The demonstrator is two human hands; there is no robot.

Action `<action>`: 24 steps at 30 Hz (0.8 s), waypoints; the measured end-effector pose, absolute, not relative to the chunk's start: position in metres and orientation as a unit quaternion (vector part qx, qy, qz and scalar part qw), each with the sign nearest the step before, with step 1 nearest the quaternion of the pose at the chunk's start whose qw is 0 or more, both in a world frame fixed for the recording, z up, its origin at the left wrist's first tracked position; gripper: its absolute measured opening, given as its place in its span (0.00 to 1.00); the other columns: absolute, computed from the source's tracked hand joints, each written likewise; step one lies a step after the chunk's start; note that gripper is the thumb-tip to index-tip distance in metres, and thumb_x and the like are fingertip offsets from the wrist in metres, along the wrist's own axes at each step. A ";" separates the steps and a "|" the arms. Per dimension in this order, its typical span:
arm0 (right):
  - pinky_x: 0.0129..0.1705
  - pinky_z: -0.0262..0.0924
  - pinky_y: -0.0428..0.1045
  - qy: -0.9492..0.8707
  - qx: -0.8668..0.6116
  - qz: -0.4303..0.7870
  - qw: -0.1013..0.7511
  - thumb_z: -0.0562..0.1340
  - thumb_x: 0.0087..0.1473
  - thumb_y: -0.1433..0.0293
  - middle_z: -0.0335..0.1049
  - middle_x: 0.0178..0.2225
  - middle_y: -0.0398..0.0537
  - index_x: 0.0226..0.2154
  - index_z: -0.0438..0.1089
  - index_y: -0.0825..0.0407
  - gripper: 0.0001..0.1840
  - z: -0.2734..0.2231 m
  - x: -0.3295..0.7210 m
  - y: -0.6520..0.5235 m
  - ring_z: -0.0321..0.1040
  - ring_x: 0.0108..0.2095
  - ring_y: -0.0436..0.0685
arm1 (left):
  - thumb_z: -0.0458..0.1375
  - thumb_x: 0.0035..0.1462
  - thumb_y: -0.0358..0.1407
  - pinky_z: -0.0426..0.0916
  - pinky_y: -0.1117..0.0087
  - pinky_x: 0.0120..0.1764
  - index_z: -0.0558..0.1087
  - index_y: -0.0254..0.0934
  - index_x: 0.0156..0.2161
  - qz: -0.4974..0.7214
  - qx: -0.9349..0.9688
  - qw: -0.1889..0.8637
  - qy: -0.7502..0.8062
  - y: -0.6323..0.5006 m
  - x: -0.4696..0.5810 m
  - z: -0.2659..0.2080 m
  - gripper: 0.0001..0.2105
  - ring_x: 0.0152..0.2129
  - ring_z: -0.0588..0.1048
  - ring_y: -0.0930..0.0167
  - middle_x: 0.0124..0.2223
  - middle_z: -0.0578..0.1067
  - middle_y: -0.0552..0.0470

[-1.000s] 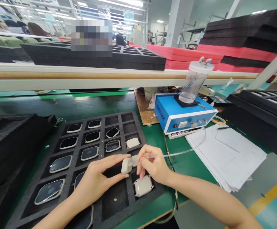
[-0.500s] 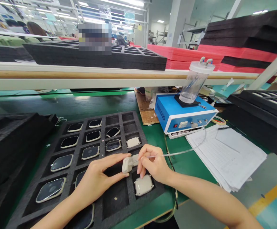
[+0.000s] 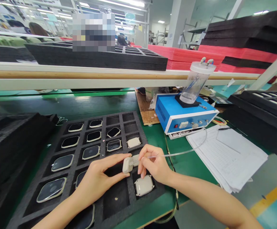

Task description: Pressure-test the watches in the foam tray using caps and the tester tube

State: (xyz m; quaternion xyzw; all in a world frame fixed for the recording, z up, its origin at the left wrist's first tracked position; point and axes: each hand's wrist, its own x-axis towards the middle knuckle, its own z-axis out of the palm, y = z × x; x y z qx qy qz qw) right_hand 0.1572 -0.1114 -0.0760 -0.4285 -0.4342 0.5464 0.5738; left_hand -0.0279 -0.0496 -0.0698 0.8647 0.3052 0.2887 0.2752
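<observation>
A foam stack (image 3: 12, 156) of black trays stands to the left of the compartment tray (image 3: 104, 130). Watch units (image 3: 62, 162), dark screens facing up, occupy cells in the left and middle columns of the compartment tray. The left hand (image 3: 95, 178) is positioned above the middle of the compartment tray, thumb and fingers pinching a pale watch case (image 3: 127, 165) by its opposite edges. The case is held tilted over the right half of the compartment tray; contact with the foam beneath cannot be determined. Pale watch backs (image 3: 144, 185), facing up, lie in the right column of the compartment tray. The right hand (image 3: 155, 163), above the right edge of the compartment tray, pinches the end of a clear tube (image 3: 181, 153) between thumb and fingers, directed at the case. The tube leads to the front of a blue control box (image 3: 176, 109), located beyond and to the right of the compartment tray, carrying a transparent cylinder (image 3: 192, 87). Paper sheets (image 3: 236, 162) lie farther right of the compartment tray.
</observation>
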 end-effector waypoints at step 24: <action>0.13 0.56 0.41 -0.427 -0.427 0.553 0.574 0.57 0.39 0.73 0.66 0.12 0.38 0.22 0.62 0.53 0.02 -0.075 0.156 -0.112 0.59 0.10 0.47 | 0.65 0.46 0.40 0.73 0.67 0.46 0.76 0.43 0.44 0.293 0.865 0.274 0.303 -0.050 -0.028 -0.068 0.17 0.39 0.79 0.65 0.43 0.80 0.54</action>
